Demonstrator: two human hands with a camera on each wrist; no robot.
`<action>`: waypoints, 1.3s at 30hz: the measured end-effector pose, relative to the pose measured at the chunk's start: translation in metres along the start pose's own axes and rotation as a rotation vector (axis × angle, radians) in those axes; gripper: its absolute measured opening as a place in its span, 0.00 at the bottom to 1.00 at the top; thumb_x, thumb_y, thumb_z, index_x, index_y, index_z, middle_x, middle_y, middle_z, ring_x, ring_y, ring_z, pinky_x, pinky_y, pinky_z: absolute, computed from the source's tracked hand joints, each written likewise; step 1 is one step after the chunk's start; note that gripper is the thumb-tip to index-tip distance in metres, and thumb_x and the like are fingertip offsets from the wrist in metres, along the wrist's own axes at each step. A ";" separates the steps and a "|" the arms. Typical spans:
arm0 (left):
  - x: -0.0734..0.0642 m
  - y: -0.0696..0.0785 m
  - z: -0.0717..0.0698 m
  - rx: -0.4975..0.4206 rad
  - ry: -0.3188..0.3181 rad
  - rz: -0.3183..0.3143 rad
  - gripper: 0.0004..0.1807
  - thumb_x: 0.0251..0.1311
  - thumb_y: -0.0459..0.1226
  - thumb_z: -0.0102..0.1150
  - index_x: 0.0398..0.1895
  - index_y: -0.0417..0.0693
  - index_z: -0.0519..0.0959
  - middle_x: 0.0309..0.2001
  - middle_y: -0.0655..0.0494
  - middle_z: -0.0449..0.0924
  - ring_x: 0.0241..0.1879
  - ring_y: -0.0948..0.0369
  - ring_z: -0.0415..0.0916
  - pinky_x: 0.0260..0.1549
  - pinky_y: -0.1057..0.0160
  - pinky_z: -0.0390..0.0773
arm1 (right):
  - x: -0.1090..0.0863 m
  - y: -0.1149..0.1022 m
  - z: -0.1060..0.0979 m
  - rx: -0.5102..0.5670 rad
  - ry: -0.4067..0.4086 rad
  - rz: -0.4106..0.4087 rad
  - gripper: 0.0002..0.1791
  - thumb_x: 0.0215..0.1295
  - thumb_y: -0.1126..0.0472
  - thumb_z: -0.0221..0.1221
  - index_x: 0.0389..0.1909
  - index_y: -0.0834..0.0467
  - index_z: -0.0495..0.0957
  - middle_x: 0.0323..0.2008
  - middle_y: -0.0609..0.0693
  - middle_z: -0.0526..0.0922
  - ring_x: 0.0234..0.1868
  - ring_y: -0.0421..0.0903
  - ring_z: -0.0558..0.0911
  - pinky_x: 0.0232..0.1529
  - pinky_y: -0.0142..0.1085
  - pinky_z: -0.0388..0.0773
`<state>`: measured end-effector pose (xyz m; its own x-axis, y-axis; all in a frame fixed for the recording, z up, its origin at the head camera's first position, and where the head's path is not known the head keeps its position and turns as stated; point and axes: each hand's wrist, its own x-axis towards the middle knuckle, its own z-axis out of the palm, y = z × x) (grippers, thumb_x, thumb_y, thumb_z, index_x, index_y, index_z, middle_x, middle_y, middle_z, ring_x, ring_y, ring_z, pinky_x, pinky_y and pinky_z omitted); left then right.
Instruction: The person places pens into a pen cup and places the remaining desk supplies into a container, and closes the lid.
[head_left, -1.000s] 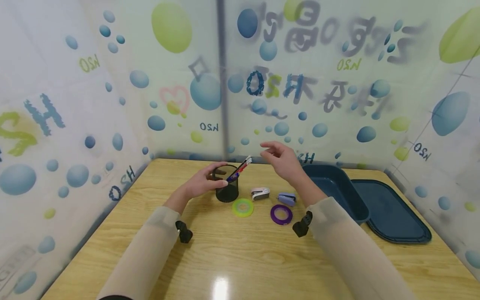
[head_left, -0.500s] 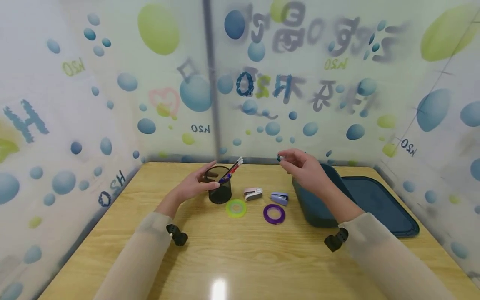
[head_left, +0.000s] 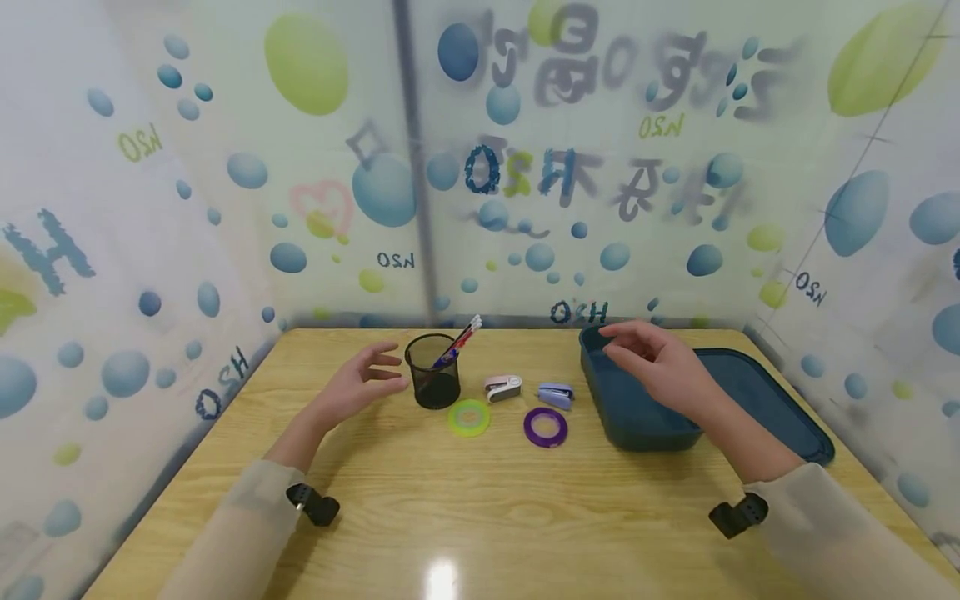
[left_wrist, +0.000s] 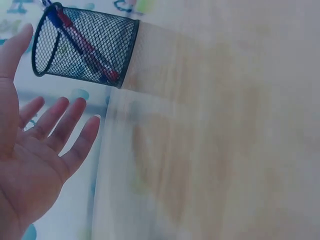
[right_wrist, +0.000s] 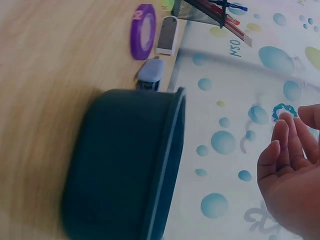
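l hand (head_left: 356, 387), spread wide & empty, is just left of mesh cup (head_left: 437, 390) w/ pens (head_left: 462, 338) leaning right, so a bump cld tip it; r hand (head_left: 663, 364), loosely bent, looks empty over bin (head_left: 648, 439).

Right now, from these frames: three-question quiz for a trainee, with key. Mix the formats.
1. True or false: the purple tape roll lies on the table, outside the dark blue bin.
2. How many staplers show in the head view?
3. What is nearest the left hand?
(a) the dark blue bin
(b) the black mesh cup
(c) the flat tray

Key:
1. True.
2. Two: one lilac, one partly white.
3. (b); it stands just beyond the fingertips in the head view.
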<state>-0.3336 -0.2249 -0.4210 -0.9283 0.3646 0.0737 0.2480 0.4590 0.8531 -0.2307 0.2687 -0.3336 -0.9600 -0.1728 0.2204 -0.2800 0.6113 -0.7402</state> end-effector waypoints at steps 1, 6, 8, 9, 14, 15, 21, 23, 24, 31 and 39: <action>-0.005 0.001 -0.001 0.001 0.002 0.010 0.42 0.76 0.48 0.69 0.85 0.47 0.61 0.76 0.35 0.72 0.72 0.37 0.77 0.67 0.39 0.81 | -0.004 0.002 -0.002 -0.005 0.004 0.002 0.24 0.86 0.46 0.58 0.73 0.52 0.78 0.58 0.61 0.85 0.50 0.53 0.84 0.44 0.39 0.82; -0.026 0.009 -0.001 0.005 0.002 0.048 0.34 0.76 0.45 0.69 0.78 0.46 0.70 0.71 0.34 0.76 0.67 0.40 0.82 0.63 0.45 0.85 | -0.021 0.011 -0.007 -0.025 0.015 0.004 0.22 0.85 0.48 0.59 0.71 0.53 0.80 0.55 0.61 0.86 0.44 0.48 0.84 0.40 0.36 0.79; -0.033 0.013 0.002 -0.005 -0.007 0.052 0.32 0.76 0.45 0.70 0.77 0.48 0.72 0.69 0.35 0.78 0.65 0.42 0.83 0.62 0.48 0.86 | -0.029 0.014 -0.010 -0.031 0.014 0.006 0.21 0.85 0.49 0.60 0.71 0.53 0.80 0.55 0.60 0.86 0.43 0.49 0.83 0.38 0.36 0.78; -0.036 0.017 0.004 -0.008 -0.014 0.054 0.31 0.76 0.45 0.70 0.76 0.48 0.73 0.69 0.35 0.78 0.65 0.43 0.83 0.61 0.50 0.86 | -0.033 0.017 -0.012 -0.038 0.014 0.006 0.21 0.85 0.49 0.59 0.71 0.53 0.80 0.55 0.60 0.87 0.42 0.48 0.83 0.37 0.36 0.78; -0.043 0.035 0.024 -0.035 -0.090 0.085 0.31 0.76 0.43 0.70 0.76 0.41 0.73 0.67 0.33 0.79 0.63 0.44 0.84 0.57 0.56 0.87 | -0.048 0.037 -0.026 -0.101 0.031 0.015 0.22 0.85 0.49 0.59 0.72 0.52 0.80 0.56 0.58 0.87 0.41 0.47 0.83 0.36 0.36 0.79; -0.043 0.039 0.028 -0.035 -0.108 0.094 0.31 0.76 0.42 0.70 0.76 0.41 0.73 0.67 0.33 0.79 0.63 0.44 0.84 0.57 0.57 0.87 | -0.049 0.041 -0.031 -0.126 0.036 0.016 0.22 0.85 0.49 0.59 0.73 0.52 0.79 0.56 0.58 0.87 0.41 0.45 0.83 0.36 0.36 0.79; -0.038 0.064 0.060 -0.047 -0.211 0.120 0.30 0.75 0.44 0.71 0.75 0.48 0.76 0.68 0.37 0.79 0.62 0.51 0.84 0.58 0.59 0.85 | -0.054 0.075 -0.054 -0.277 0.004 0.029 0.31 0.84 0.47 0.61 0.79 0.57 0.72 0.63 0.61 0.82 0.46 0.39 0.80 0.41 0.37 0.80; -0.035 0.071 0.071 -0.048 -0.249 0.131 0.30 0.75 0.45 0.71 0.75 0.49 0.76 0.69 0.38 0.79 0.63 0.50 0.84 0.58 0.56 0.86 | -0.054 0.086 -0.059 -0.314 -0.028 0.040 0.36 0.83 0.45 0.62 0.81 0.60 0.69 0.65 0.65 0.79 0.48 0.44 0.80 0.42 0.40 0.79; -0.034 0.074 0.078 -0.044 -0.266 0.130 0.30 0.75 0.46 0.71 0.76 0.50 0.75 0.69 0.39 0.79 0.63 0.50 0.84 0.59 0.55 0.86 | -0.054 0.092 -0.061 -0.330 -0.046 0.043 0.39 0.82 0.45 0.63 0.82 0.62 0.67 0.65 0.67 0.78 0.49 0.47 0.81 0.42 0.42 0.79; -0.013 0.082 0.120 -0.017 -0.337 0.124 0.36 0.74 0.44 0.72 0.80 0.43 0.71 0.72 0.38 0.77 0.67 0.44 0.82 0.61 0.48 0.86 | -0.059 0.113 -0.062 -0.335 -0.189 0.100 0.54 0.76 0.43 0.68 0.87 0.68 0.52 0.77 0.75 0.60 0.61 0.65 0.78 0.50 0.54 0.80; 0.004 0.085 0.152 0.024 -0.319 0.088 0.38 0.69 0.40 0.76 0.79 0.40 0.72 0.71 0.38 0.78 0.65 0.44 0.83 0.61 0.49 0.86 | -0.062 0.117 -0.058 -0.309 -0.219 0.110 0.58 0.73 0.44 0.71 0.86 0.72 0.51 0.80 0.77 0.54 0.67 0.74 0.73 0.56 0.67 0.78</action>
<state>-0.2737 -0.0615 -0.4269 -0.7705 0.6371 -0.0221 0.3332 0.4320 0.8381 -0.2032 0.3955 -0.3974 -0.9722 -0.2338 -0.0150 -0.1924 0.8331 -0.5186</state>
